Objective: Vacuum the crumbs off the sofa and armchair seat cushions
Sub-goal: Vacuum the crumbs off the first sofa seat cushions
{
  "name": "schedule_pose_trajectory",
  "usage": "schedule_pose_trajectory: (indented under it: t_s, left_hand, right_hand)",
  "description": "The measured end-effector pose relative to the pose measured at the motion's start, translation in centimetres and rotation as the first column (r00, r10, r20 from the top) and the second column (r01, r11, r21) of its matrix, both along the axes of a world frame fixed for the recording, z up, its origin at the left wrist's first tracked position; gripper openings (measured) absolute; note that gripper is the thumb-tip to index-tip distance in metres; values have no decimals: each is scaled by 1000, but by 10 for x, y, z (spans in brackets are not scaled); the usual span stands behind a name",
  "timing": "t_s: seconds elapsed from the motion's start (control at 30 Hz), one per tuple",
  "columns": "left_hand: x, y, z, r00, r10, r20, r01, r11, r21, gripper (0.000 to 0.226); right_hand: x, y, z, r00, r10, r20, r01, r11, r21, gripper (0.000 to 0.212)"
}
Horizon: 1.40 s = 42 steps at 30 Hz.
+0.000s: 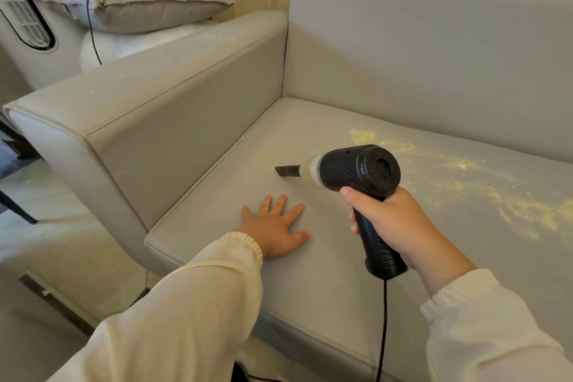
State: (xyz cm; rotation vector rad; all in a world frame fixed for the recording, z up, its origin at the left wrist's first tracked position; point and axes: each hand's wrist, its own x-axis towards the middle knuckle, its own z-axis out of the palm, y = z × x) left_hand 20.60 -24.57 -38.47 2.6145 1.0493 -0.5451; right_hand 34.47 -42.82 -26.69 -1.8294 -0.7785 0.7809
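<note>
The grey sofa [403, 65] fills most of the view, with a tall back, a wide armrest [148, 93] on the left side and one long seat cushion [223, 183]. The left half of the cushion looks clean. On the right half, a broad trail of yellow crumbs [483, 189] runs from near the back of the sofa toward the right edge, thin in some places and thick in others. A few small specks lie also on top of the armrest.

Behind the armrest, a grey pillow [139, 0] rests on something white, and a thin black wire crosses over it. A white appliance with a grille [21, 9] stands at the far left.

Both arms wear cream sleeves [192, 304] with elastic cuffs. The handheld vacuum [359, 170] is black and shaped like a pistol, with a pale collar and a short dark nozzle [288, 170] that points left, just above the clean part of the cushion. Its black cord [384, 319] hangs down from the bottom of the handle.

The right hand [400, 223] is closed firmly around the vacuum handle, the thumb up near the body. The left hand [276, 226] lies flat on the cushion, palm down, fingers spread, and holds nothing. It is just in front of the nozzle, not touching it.
</note>
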Motion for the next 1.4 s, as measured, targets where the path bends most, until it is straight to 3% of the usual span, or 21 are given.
schedule_pose_trajectory:
  t_s: [0.17, 0.7, 1.07, 1.4]
  left_hand:
    - [-2, -8, 5, 1000, 3, -14, -4, 1000, -15, 75]
    - [31, -8, -9, 998, -17, 61, 12, 997, 73, 72]
    - [64, -2, -14, 995, -54, 82, 49, 997, 65, 75]
    - [59, -3, -15, 996, -64, 68, 59, 996, 64, 74]
  right_hand:
    - [-1, -19, 5, 999, 30, 14, -30, 999, -26, 22]
    - [41, -18, -4, 989, -133, 58, 132, 991, 20, 24]
    - [42, -9, -4, 996, 35, 77, -32, 999, -37, 26]
    - [63, 6, -9, 977, -173, 129, 170, 985, 35, 21]
